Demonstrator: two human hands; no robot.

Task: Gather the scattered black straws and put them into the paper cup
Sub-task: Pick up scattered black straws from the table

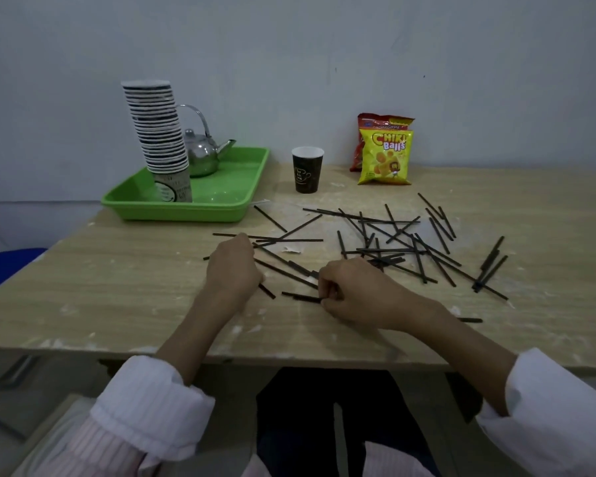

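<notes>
Several black straws (393,235) lie scattered and crossed over the middle and right of the wooden table (100,287). A dark paper cup (307,170) stands upright behind them, with no straw showing in it. My left hand (233,266) rests on the table with its fingers curled over the ends of a few straws at the pile's left side. My right hand (351,292) is closed on a couple of straws (301,297) that stick out to its left, low on the table. One more straw (470,320) pokes out from behind my right forearm.
A green tray (221,201) at the back left holds a tall stack of paper cups (159,132) and a metal kettle (203,153). Two snack bags (386,153) lean against the wall at the back right. The table's front edge runs just below my wrists.
</notes>
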